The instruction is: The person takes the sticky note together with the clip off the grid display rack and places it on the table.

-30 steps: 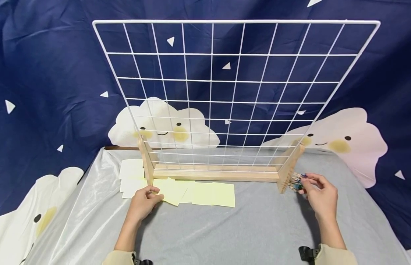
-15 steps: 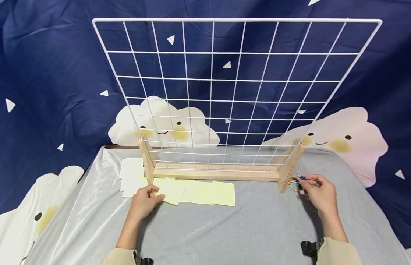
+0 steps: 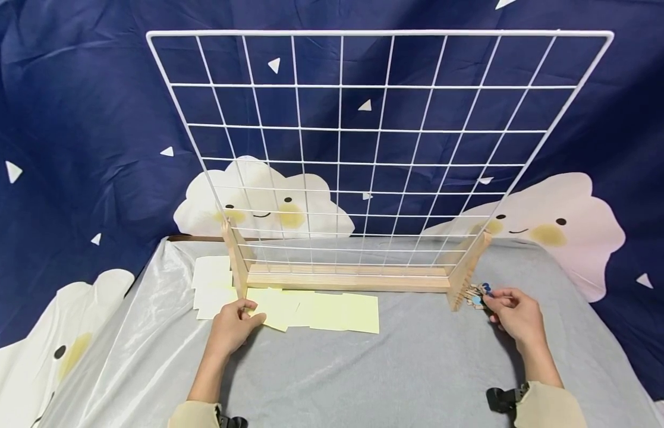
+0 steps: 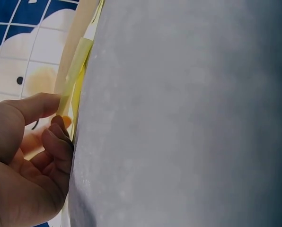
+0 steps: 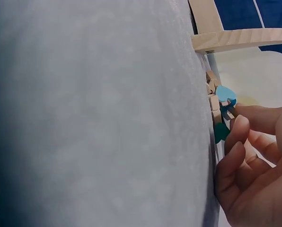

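My left hand (image 3: 232, 327) pinches the near-left corner of a yellow sticky note (image 3: 277, 310) between thumb and fingers. In the left wrist view that note (image 4: 75, 71) stands tilted up from the grey cloth. At the right foot of the rack, my right hand (image 3: 519, 315) is at a small pile of mini wooden clothespins (image 3: 475, 295) with blue and teal hearts. The right wrist view shows its thumb and index finger pinching one clothespin (image 5: 232, 112), mostly hidden by the fingertips. A light blue heart (image 5: 225, 93) and a teal heart (image 5: 221, 133) show beside it.
A white wire grid (image 3: 339, 128) stands upright in a wooden base (image 3: 348, 280) across the middle of the table. More yellow notes (image 3: 345, 312) lie overlapping before it, and paler ones (image 3: 211, 273) lie left of it. Grey cloth (image 3: 364, 380) covers the table; a dark blue curtain hangs behind.
My right hand's fingers have shifted slightly among the clothespins, and a blue heart shows more now. The left hand has stayed at the note, which lies a little flatter over the others.
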Action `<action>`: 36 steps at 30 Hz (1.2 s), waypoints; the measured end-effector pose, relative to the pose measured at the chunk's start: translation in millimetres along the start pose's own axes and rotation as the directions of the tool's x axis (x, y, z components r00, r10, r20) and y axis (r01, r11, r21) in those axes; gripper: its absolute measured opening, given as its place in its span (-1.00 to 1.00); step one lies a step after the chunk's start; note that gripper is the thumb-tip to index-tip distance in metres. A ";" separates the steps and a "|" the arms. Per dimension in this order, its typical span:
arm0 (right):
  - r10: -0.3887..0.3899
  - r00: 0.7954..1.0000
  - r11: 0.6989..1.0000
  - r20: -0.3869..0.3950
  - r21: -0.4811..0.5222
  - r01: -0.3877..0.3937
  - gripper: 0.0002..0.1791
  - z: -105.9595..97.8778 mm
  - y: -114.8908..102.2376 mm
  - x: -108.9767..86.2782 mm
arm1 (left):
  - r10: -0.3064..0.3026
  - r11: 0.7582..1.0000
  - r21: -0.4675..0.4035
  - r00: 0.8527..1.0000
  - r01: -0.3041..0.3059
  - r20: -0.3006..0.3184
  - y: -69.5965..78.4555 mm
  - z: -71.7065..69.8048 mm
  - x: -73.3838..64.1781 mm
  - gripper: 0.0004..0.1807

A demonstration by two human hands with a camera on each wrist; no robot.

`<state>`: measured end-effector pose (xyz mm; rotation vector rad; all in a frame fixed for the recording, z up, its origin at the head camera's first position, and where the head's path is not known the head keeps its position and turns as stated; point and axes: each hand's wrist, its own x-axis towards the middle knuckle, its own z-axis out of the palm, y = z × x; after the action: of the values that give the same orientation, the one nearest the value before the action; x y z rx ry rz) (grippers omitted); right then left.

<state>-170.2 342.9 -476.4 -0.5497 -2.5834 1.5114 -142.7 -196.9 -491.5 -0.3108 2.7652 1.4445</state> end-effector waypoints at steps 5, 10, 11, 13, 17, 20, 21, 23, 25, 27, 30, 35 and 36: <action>0.012 1.000 1.000 0.006 -0.024 -0.012 -0.63 -0.5 0.9 0.9 | -0.005 1.000 0.011 1.000 0.005 -0.004 0.5 0.3 0.5 -0.70; 0.016 1.000 0.999 0.011 -0.040 -0.016 -0.63 -1.2 1.2 1.9 | -0.004 1.000 0.022 1.000 0.004 -0.006 1.0 0.7 0.2 -0.70; 0.018 1.000 0.999 0.012 -0.043 -0.018 -0.63 -1.3 1.3 1.8 | -0.004 1.000 0.024 1.000 0.004 -0.006 1.0 0.8 0.1 -0.70; 0.016 1.000 0.999 0.016 -0.048 -0.016 -0.63 -1.5 1.7 1.8 | -0.004 1.000 0.028 1.000 0.004 -0.008 1.1 1.0 0.0 -0.70; 0.016 1.000 0.999 0.016 -0.049 -0.015 -0.60 -1.8 2.1 1.0 | -0.006 0.999 0.038 1.000 0.007 -0.011 1.5 0.7 0.1 -0.71; 0.026 1.000 0.999 0.011 -0.044 -0.025 -0.59 -1.8 2.4 0.7 | 0.004 0.998 0.059 1.000 -0.003 -0.017 2.0 0.1 -0.3 -0.72; 0.029 1.000 0.999 0.010 -0.044 -0.029 -0.59 -1.6 2.2 0.4 | 0.009 0.998 0.066 1.000 -0.008 -0.019 2.0 -0.2 -0.3 -0.72; 0.029 1.000 0.999 0.009 -0.037 -0.029 -0.58 -1.8 1.1 -0.1 | 0.018 0.997 0.075 1.000 -0.016 -0.025 1.2 -0.4 -0.1 -0.72; 0.026 1.000 0.999 0.009 -0.030 -0.026 -0.56 -1.8 -0.4 -0.8 | 0.027 0.996 0.081 0.999 -0.024 -0.033 0.8 -0.2 0.0 -0.72; 0.015 1.000 1.000 0.004 -0.028 -0.015 -0.55 -1.9 -3.1 -2.3 | 0.030 0.997 0.079 0.999 -0.027 -0.039 0.6 0.4 -0.2 -0.72; -0.003 1.000 0.999 -0.005 -0.036 0.002 -0.54 -2.3 -7.8 -4.2 | 0.032 0.997 0.067 0.998 -0.029 -0.049 1.2 1.2 -1.1 -0.72; -0.027 0.999 0.999 -0.019 -0.046 0.026 -0.56 -1.8 -16.8 -9.3 | 0.025 0.999 0.030 0.998 -0.024 -0.050 3.6 0.1 -3.0 -0.74; -0.030 0.999 0.998 -0.020 -0.048 0.029 -0.56 -1.4 -18.7 -10.5 | 0.021 1.000 0.023 0.999 -0.020 -0.050 3.9 -0.4 -3.2 -0.75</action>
<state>-164.8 332.1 -458.6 -0.5260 -2.6065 1.4305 -140.2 -194.6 -487.8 -0.3229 2.8303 1.4282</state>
